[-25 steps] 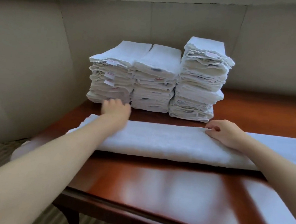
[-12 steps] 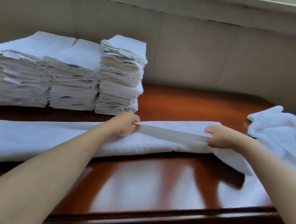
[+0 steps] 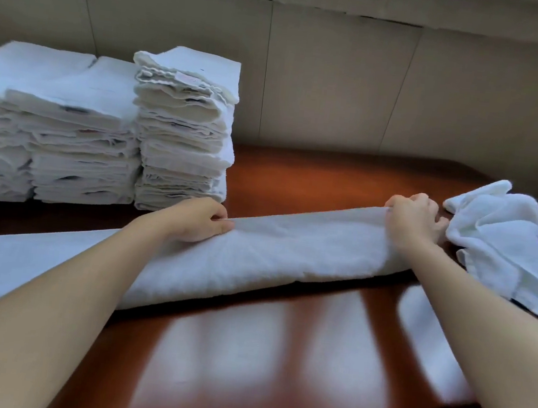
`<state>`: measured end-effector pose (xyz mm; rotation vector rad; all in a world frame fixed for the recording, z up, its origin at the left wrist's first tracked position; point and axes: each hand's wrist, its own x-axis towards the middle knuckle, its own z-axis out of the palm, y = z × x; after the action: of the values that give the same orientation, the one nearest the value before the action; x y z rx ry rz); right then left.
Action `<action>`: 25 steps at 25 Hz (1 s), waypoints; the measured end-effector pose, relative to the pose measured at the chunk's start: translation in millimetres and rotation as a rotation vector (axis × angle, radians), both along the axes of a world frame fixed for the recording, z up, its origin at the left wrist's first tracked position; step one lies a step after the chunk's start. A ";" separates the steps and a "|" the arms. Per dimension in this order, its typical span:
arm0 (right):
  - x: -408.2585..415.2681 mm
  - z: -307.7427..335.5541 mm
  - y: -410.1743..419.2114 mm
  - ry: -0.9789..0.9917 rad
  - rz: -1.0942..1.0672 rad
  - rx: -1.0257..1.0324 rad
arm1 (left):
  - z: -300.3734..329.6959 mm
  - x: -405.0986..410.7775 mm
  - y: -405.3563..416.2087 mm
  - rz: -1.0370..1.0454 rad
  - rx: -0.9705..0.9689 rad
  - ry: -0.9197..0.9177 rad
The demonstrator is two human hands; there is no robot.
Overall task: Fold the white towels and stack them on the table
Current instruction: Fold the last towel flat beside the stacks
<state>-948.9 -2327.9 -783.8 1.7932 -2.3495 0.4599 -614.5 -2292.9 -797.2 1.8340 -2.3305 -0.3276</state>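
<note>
The long white towel is being judged as soft, limp and light: it is sagging wherever it is not being supported, so it is best taken along its far folded edge, at two well-separated places, as is being done here. That edge is being pinched by the left hand near the towel's middle, thumb and fingers curled round it, and by the right hand nearer the towel's right end, likewise gripping the cloth. The towel is lying lengthwise across the glossy red-brown table, folded into a long thick band with a fuzzy pile. Its right end is bunching up in loose crumpled folds; whether this heap is part of the same towel is not being made fully clear. Behind the left hand, three stacks of folded towels are standing side by side against the wall, the rightmost being the tallest.
</note>
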 end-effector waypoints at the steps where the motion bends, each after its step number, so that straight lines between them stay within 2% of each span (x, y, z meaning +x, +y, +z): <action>1: -1.3 -12.4 -5.4 0.024 0.012 0.046 | -2.7 0.2 -1.9 -0.002 -0.014 -0.014; 3: -2.3 -24.3 -12.0 0.049 0.024 0.059 | -5.9 1.2 -4.0 -0.010 -0.024 -0.016; 6: 0.4 -18.4 -22.3 0.042 0.079 -0.229 | -7.6 2.6 -5.9 -0.031 -0.031 -0.016; 7: 1.3 -17.7 -25.9 0.064 0.097 -0.256 | -8.7 2.5 -6.3 -0.035 -0.037 -0.022; 10: 8.7 -28.0 -26.3 0.147 0.064 0.041 | -17.5 -2.6 -3.3 -0.014 -0.092 -0.001; 11: 10.5 -31.1 -24.3 0.140 0.031 0.071 | -23.2 -3.7 -1.1 0.000 -0.140 0.018; 13: 15.8 -31.1 -20.3 0.168 0.034 -0.051 | -31.2 -5.5 4.3 0.022 -0.253 0.057; 16: 48.6 -28.4 -9.3 0.191 0.281 -0.099 | -29.0 -9.3 13.0 0.072 -0.323 0.073; 20: 126.5 -16.9 22.3 0.115 0.795 -0.015 | -7.6 8.2 25.5 0.150 -0.421 -0.171; 22: 162.0 -5.7 43.3 0.081 0.953 0.165 | 10.9 28.4 39.8 0.227 -0.407 -0.219; 25: 205.4 -6.7 72.0 0.077 1.056 0.419 | 34.0 43.7 76.3 0.281 -0.433 -0.184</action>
<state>-743.5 -2256.0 -790.5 3.0825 -1.3078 -0.0360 -570.8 -2216.6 -763.2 1.9839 -1.9955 0.3670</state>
